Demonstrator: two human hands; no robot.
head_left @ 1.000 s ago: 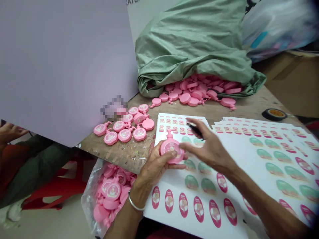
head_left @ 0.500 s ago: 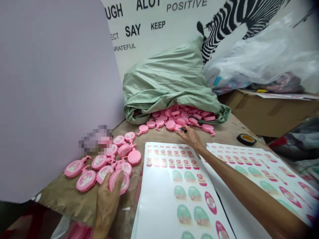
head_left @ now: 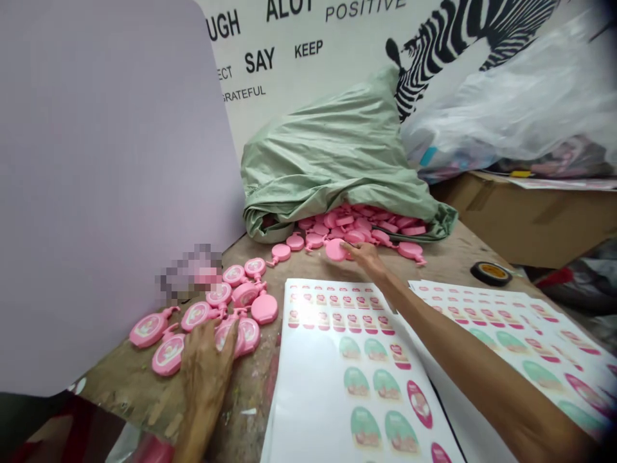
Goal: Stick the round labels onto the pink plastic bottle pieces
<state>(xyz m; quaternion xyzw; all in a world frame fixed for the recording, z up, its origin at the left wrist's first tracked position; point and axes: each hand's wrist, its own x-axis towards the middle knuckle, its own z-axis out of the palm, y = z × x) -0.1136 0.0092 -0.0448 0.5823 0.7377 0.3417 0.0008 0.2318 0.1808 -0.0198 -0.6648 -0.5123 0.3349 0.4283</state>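
Fingers (head_left: 355, 249) of the right hand (head_left: 369, 257) are pressed together, tips on a bare pink piece (head_left: 335, 249) shaped like a pump bottle, can't tell if they're really pinching it; it sits at the front edge of the pile (head_left: 357, 225) spilling out of a green sack (head_left: 332, 154); left hand (head_left: 207, 366) is spread flat over labelled pieces (head_left: 226, 337) on the desk (head_left: 120, 399), with more of them around it; the labels are too small to read; sticker sheets (head_left: 313, 386) with pink and green ovals lie between the hands, another stack (head_left: 501, 321) off to the right near a tape roll (head_left: 488, 273); the wall (head_left: 289, 116) says "POSITIVE", "SAY", "KEEP", "GRATEFUL" beside a zebra print (head_left: 463, 45); vs half a second ago the right hand's slid a bit left, and the left now covers two pieces, not one.
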